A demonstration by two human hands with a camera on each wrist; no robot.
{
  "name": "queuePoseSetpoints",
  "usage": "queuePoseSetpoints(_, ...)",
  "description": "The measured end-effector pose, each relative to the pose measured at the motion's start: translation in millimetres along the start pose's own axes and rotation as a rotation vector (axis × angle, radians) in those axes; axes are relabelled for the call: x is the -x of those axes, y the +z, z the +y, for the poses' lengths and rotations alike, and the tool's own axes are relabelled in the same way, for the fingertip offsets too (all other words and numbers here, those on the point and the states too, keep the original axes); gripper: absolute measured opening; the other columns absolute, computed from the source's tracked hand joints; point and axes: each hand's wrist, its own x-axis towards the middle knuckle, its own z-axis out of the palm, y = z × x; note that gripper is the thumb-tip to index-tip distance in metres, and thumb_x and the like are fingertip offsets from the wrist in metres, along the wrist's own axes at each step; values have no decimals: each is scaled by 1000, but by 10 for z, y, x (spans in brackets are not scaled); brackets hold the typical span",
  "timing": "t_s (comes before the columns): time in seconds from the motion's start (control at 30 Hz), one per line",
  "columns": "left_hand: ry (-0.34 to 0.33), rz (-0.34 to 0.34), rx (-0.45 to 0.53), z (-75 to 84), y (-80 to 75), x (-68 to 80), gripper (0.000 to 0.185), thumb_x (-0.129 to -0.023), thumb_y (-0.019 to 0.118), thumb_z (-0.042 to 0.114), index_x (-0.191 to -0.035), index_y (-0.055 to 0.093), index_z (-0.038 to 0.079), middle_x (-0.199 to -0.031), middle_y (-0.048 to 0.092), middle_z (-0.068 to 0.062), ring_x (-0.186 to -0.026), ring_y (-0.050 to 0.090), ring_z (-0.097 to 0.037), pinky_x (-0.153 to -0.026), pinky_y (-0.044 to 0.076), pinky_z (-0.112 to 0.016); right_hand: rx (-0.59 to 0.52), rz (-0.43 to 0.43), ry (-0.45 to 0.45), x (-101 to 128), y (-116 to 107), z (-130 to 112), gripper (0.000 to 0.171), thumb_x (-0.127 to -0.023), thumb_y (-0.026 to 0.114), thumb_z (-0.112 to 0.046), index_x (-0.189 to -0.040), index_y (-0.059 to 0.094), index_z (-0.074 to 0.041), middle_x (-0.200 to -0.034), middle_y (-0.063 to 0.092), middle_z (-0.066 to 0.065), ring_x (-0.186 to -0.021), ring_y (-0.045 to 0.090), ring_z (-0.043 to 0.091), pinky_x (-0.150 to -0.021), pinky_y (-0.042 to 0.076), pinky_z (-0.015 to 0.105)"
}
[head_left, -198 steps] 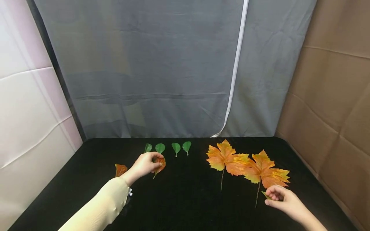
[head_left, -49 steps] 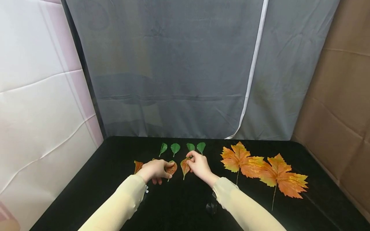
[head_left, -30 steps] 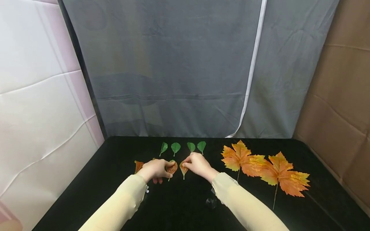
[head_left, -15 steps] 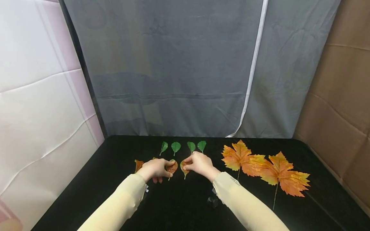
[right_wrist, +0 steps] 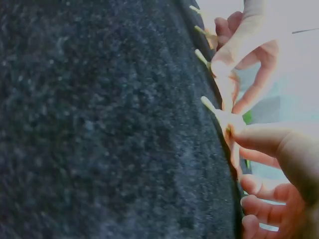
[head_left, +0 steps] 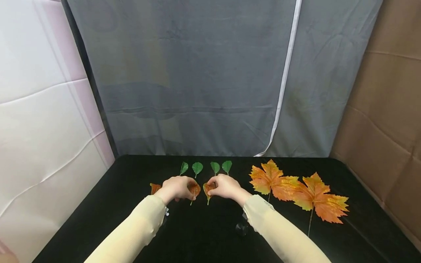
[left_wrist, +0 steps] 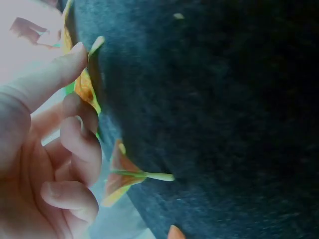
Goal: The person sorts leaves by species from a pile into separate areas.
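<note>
On the black table point(head_left: 204, 233), my left hand point(head_left: 189, 189) pinches a small orange leaf point(head_left: 194, 190) against the cloth. Just to its right, my right hand point(head_left: 210, 187) pinches a second small orange leaf point(head_left: 207, 190), whose stem points toward me. The two hands are almost touching. In the left wrist view the thumb point(left_wrist: 50, 74) lies over the orange leaf point(left_wrist: 83, 88). In the right wrist view the thumb point(right_wrist: 266, 142) presses the pale, washed-out leaf point(right_wrist: 227, 122). A third small orange leaf point(head_left: 154, 188) lies left of my left hand.
Several small green leaves point(head_left: 197, 167) lie in a row behind the hands. Two large orange maple leaves point(head_left: 268, 180) point(head_left: 317, 199) overlap at the right. A grey curtain point(head_left: 197, 73) hangs behind the table, with a white panel at the left and a brown wall at the right.
The right hand came from the front right, near the maple leaves, to the middle and now holds a small orange leaf beside the left hand. Over the last second both hands barely moved.
</note>
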Motion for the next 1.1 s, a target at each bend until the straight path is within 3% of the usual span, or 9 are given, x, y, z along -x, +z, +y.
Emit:
queuePoseSetpoints(0.13,12,-3,-14,52,-54,-14,54,-72,85,37,-122,67,26,-90,63,-1,-46,57,-19,-54,42,-37,-9,-10,14,13,-57,-5,28,-80,78,-30,-106,74,-19,-87,66,-7,-76,57,9,-65,47,29)
queuePoseSetpoints(0.3,35,11,-10,149,-147,-54,50,-73,83,39,-120,69,27,-95,65,0,-48,58,-19,-53,43,-36,6,-4,28,73,-174,41,28,-81,77,-29,-108,74,-20,-82,61,-6,-72,54,10,-62,45,28)
queuePoseSetpoints(0.43,83,78,21,267,-239,-112,40,-77,80,36,-113,72,21,-103,68,-2,-65,60,-19,-58,47,-38,-17,32,21,144,-319,112,29,-81,77,-24,-107,73,-14,-71,55,-5,-63,49,11,-57,41,28)
queuePoseSetpoints(0.53,128,114,48,393,-293,-178,32,-79,79,35,-106,74,18,-94,71,-1,-71,62,-16,-63,49,-38,-44,72,17,244,-453,200,29,-80,77,-22,-107,73,-10,-69,52,-5,-60,47,11,-55,39,27)
queuePoseSetpoints(0.7,201,117,140,666,-321,-267,24,-82,77,34,-98,73,16,-67,67,4,-56,65,-16,-57,50,-32,-82,144,21,515,-715,411,29,-80,75,-22,-105,72,-8,-70,55,-6,-61,49,10,-58,42,28)
queuePoseSetpoints(0.9,295,137,248,1048,-185,-369,27,-83,76,34,-100,72,13,-73,66,6,-58,67,-18,-60,50,-29,-101,227,120,972,-1069,685,28,-83,74,-23,-105,71,-6,-78,61,-4,-70,54,13,-64,44,32)
queuePoseSetpoints(1.0,331,82,350,1249,-44,-432,22,-83,76,31,-93,73,12,-72,69,0,-60,68,-21,-57,53,-31,-111,260,163,1244,-1197,838,26,-85,73,-22,-104,70,-5,-78,60,-2,-68,51,15,-61,42,31)
queuePoseSetpoints(1.1,336,-23,466,1438,112,-477,21,-85,74,28,-87,73,8,-72,71,-5,-59,69,-22,-54,55,-35,-138,285,211,1529,-1267,965,24,-86,73,-22,-104,70,-5,-78,59,-2,-64,49,15,-55,39,30)
